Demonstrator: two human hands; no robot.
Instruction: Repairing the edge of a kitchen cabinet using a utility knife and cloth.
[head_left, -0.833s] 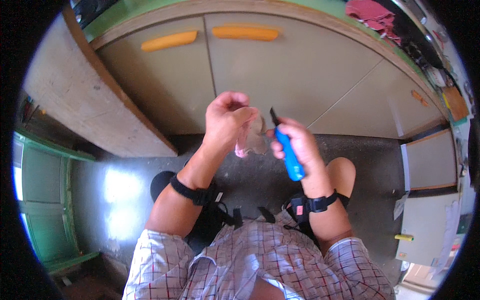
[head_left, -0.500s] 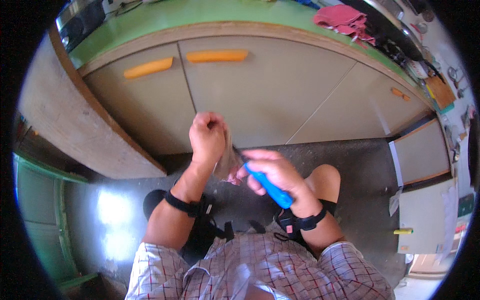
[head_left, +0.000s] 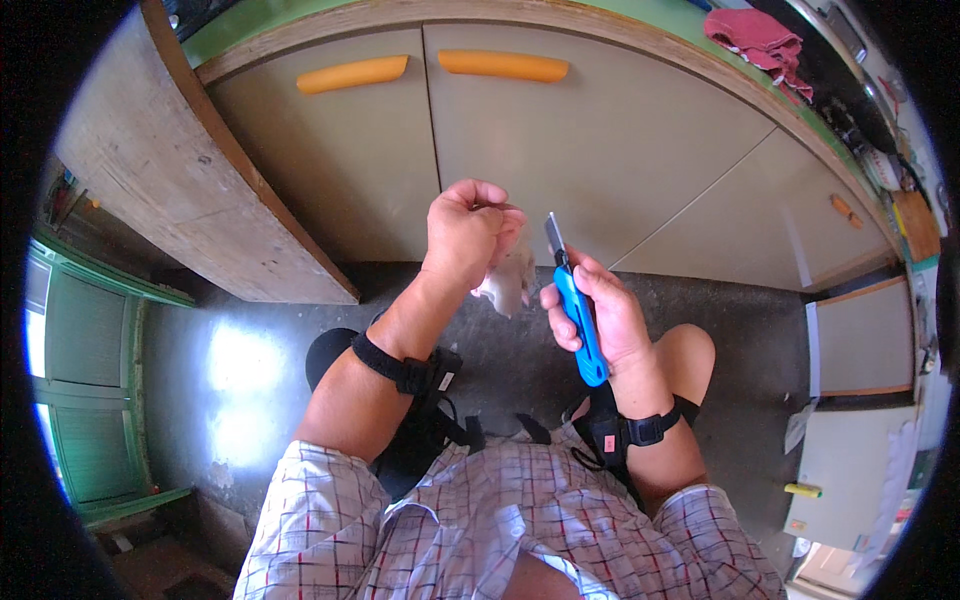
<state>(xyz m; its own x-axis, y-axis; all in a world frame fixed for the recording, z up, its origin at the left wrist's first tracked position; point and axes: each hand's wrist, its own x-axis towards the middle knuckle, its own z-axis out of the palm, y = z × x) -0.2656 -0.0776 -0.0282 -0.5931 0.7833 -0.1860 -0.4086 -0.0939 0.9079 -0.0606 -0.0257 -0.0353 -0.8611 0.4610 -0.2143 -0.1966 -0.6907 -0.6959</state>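
Note:
My left hand (head_left: pixel 463 232) is closed on a limp, pale pinkish item (head_left: pixel 508 277) that dangles below my fingers; I cannot make out whether it is meat or something else. My right hand (head_left: pixel 610 320) grips a blue box cutter (head_left: pixel 580 330) with its metal blade out and pointing up, just to the right of the hanging item and apart from it.
Beige cabinet doors (head_left: pixel 600 130) with orange handles lie ahead, under a green counter with a pink cloth (head_left: pixel 755 40). A wooden board (head_left: pixel 190 190) stands at the left, a green-framed window (head_left: pixel 90 390) behind it. Grey panels (head_left: pixel 850 470) stand at the right. My knees are over the grey floor (head_left: pixel 250 400).
About half a second ago the blade was down at the hanging item; now my right hand has drawn it away and turned it upright. My left hand still holds the item.

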